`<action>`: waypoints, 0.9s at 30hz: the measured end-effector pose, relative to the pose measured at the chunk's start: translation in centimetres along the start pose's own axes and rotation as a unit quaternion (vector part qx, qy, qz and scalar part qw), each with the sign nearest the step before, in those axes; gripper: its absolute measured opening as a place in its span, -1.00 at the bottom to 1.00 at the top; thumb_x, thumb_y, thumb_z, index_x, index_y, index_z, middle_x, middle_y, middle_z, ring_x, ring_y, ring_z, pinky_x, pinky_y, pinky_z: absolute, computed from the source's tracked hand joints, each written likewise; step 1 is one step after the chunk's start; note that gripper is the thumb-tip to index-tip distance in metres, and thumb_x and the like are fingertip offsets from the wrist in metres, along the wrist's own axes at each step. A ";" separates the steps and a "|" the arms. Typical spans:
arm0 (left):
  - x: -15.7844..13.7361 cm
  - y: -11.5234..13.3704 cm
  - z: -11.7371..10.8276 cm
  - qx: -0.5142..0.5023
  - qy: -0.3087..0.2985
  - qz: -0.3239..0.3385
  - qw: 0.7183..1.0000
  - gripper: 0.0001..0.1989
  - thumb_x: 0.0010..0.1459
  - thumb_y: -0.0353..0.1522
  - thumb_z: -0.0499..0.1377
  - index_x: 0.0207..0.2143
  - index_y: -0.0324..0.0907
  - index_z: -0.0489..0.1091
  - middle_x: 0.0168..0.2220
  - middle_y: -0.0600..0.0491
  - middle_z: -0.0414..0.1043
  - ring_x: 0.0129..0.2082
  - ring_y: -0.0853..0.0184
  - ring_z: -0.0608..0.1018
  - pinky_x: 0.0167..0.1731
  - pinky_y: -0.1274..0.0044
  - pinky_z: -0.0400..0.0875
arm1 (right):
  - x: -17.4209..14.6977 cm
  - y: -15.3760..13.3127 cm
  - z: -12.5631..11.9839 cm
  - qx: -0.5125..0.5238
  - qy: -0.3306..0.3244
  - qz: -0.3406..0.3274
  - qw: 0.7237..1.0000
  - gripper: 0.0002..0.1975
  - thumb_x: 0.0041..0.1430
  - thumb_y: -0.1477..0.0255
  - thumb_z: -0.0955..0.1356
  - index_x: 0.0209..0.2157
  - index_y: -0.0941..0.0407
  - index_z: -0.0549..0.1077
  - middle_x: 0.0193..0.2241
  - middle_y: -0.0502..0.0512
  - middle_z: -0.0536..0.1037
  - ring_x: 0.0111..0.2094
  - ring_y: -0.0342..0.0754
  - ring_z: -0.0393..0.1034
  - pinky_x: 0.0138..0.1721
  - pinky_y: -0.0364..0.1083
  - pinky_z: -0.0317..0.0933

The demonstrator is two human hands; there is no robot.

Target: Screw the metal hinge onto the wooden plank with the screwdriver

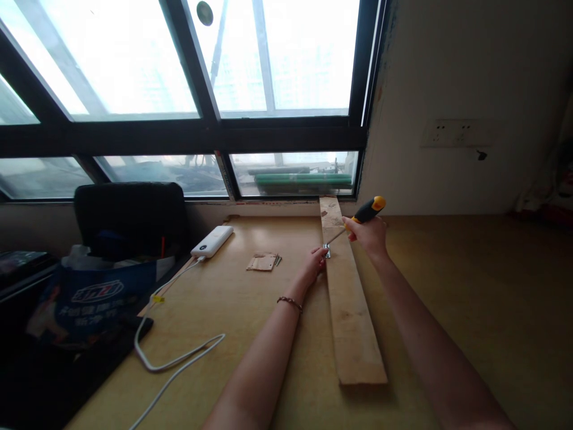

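A long wooden board (353,316) lies lengthwise on the table. On its left edge sits a small shiny metal plate (327,251) with holes, perhaps a hinge or bracket; its exact kind is too small to tell. My left hand (314,263) is closed at the board's left side, fingers pinching the plate against the wood. My right hand (370,233) grips a screwdriver (367,210) with a black and yellow handle. The tool slants down to the left, its shaft over the board and its tip at the plate. Any screw under the tip is hidden.
Left of the board, a torn piece of cardboard (262,261) lies beside several small screws (278,260). A white power bank (212,241) with a white cable (179,361) rests near the table's left edge. Behind are a black chair (129,209), a blue bag (96,298) and a window.
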State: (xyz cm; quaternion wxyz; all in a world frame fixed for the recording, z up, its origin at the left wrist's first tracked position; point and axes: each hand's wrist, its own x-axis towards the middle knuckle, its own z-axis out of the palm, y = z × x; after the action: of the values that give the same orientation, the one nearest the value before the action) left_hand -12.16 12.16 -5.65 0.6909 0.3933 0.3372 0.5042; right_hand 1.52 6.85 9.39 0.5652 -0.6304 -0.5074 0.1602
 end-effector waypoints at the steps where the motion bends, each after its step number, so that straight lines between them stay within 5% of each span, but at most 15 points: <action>1: 0.0 0.0 0.0 0.004 0.002 0.000 1.000 -0.76 -0.16 -0.30 0.25 -0.54 -0.26 0.26 -0.68 0.22 0.12 -0.75 0.62 0.15 -0.75 0.71 -0.03 | -0.1 -0.1 0.1 0.000 0.006 0.000 1.000 -0.68 -0.21 0.21 0.42 -0.74 0.15 0.38 -0.84 0.03 0.38 -0.74 -0.07 0.37 -0.64 -0.19 0.27; 11: 0.0 0.7 -0.2 0.170 0.012 0.037 0.985 -0.77 -0.07 -0.23 0.16 -0.56 -0.22 0.27 -0.75 0.21 0.13 -0.80 0.56 0.16 -0.78 0.66 -0.05 | -0.4 -1.1 -0.6 0.002 -0.009 0.003 1.000 -0.73 -0.19 0.27 0.38 -0.74 0.15 0.36 -0.82 0.03 0.39 -0.80 -0.11 0.30 -0.76 -0.22 0.18; 27: -0.4 1.2 -0.7 0.095 -0.067 -0.005 0.993 -0.74 -0.06 -0.23 0.19 -0.45 -0.23 0.23 -0.63 0.21 0.15 -0.77 0.62 0.15 -0.80 0.71 -0.10 | -0.9 -1.4 -0.2 -0.046 -0.036 -0.022 0.998 -0.74 -0.15 0.30 0.34 -0.72 0.18 0.37 -0.83 0.02 0.36 -0.76 -0.11 0.34 -0.69 -0.24 0.19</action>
State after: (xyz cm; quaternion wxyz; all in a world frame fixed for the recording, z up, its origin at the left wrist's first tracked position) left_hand -13.38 12.14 -4.90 0.6740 0.4888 0.3384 0.4384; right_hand 0.67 5.72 10.32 0.5206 -0.6379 -0.5481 0.1470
